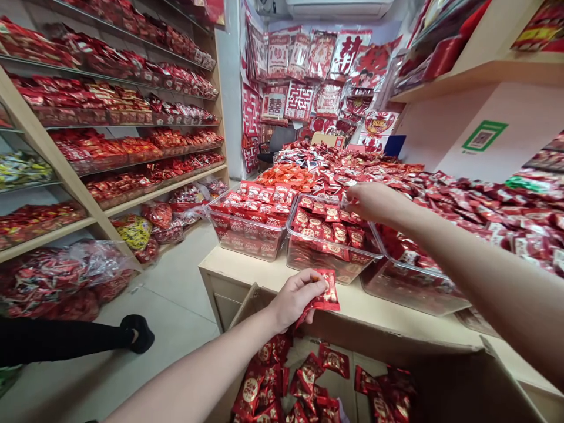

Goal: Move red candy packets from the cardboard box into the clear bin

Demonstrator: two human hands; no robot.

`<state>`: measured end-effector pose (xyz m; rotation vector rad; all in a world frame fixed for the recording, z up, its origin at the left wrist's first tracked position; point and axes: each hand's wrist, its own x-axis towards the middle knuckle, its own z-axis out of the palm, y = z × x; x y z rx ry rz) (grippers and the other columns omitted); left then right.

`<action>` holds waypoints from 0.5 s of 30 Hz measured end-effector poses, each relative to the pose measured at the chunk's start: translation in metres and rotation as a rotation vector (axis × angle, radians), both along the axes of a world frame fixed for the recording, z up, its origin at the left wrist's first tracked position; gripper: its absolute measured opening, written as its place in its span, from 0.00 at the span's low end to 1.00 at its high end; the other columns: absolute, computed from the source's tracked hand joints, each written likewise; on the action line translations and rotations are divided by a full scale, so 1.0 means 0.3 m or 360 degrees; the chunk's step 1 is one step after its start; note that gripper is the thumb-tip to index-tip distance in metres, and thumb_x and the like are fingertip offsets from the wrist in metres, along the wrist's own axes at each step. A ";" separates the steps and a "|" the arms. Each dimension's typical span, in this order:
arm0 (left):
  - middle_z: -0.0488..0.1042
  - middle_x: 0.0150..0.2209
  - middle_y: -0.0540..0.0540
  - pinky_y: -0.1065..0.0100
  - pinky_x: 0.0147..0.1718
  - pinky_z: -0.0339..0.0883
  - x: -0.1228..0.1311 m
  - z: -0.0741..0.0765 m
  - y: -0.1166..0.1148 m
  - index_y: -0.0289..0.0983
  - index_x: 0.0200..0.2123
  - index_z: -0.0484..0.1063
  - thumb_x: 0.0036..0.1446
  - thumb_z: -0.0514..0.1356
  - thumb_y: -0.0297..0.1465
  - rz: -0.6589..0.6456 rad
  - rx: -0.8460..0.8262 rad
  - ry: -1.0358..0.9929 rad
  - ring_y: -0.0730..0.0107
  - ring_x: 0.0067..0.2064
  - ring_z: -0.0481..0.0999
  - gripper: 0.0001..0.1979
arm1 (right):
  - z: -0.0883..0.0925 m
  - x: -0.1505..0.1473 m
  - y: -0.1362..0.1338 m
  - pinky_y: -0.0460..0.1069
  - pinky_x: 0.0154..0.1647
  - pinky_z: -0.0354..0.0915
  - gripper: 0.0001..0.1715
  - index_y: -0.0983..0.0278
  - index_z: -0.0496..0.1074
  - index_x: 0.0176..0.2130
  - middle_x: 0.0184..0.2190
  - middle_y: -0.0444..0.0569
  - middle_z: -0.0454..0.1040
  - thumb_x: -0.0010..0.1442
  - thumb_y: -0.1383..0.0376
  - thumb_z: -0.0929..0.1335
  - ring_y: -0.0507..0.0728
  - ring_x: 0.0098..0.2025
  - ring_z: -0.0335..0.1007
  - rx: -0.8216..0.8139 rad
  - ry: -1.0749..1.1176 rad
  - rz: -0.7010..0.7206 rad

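My left hand (296, 296) is closed on a few red candy packets (326, 291), held just above the open cardboard box (445, 376) with several more red packets (304, 382) at its bottom. My right hand (372, 201) reaches over a clear plastic bin (333, 258) full of red packets, fingers pinched at the bin's far rim; whether it holds anything is hidden. A second clear bin (247, 235) of red packets stands to the left of the first.
A wooden counter (229, 267) carries the bins and a wide heap of red packets (462, 200). Shelves (110, 205) with red goods line the left wall, bags on the floor below. A person's leg and black shoe (137, 332) lie at lower left.
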<state>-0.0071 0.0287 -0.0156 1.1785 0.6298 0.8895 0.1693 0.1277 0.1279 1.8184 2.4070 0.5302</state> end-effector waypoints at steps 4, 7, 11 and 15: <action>0.61 0.24 0.56 0.82 0.09 0.52 0.003 -0.002 0.003 0.36 0.33 0.62 0.50 0.55 0.32 0.0116 0.0106 -0.0023 0.89 0.13 0.57 0.07 | -0.077 0.011 -0.251 0.47 0.27 0.61 0.13 0.63 0.68 0.31 0.24 0.47 0.72 0.52 0.57 0.62 0.52 0.25 0.67 -0.0108 0.0799 0.0195; 0.62 0.27 0.55 0.81 0.10 0.54 0.013 -0.007 -0.003 0.38 0.38 0.60 0.50 0.55 0.31 0.0129 0.0242 0.0020 0.88 0.14 0.56 0.11 | -0.225 0.029 -0.377 0.47 0.23 0.64 0.18 0.65 0.65 0.38 0.24 0.47 0.70 0.52 0.55 0.62 0.51 0.23 0.66 -0.0685 0.1601 0.0073; 0.67 0.33 0.49 0.79 0.14 0.57 0.036 0.000 -0.025 0.41 0.49 0.54 0.49 0.56 0.29 0.0091 0.0312 0.0121 0.86 0.18 0.60 0.23 | -0.361 0.035 -0.398 0.49 0.27 0.66 0.26 0.68 0.58 0.45 0.29 0.49 0.69 0.50 0.56 0.65 0.53 0.29 0.67 -0.1119 0.2403 -0.0004; 0.68 0.40 0.45 0.78 0.20 0.61 0.055 0.006 -0.048 0.43 0.56 0.40 0.47 0.57 0.27 0.0046 0.0277 0.0227 0.85 0.22 0.64 0.37 | -0.374 0.025 -0.377 0.46 0.26 0.63 0.18 0.67 0.64 0.37 0.26 0.45 0.67 0.49 0.57 0.66 0.50 0.26 0.64 -0.1282 0.2450 0.0188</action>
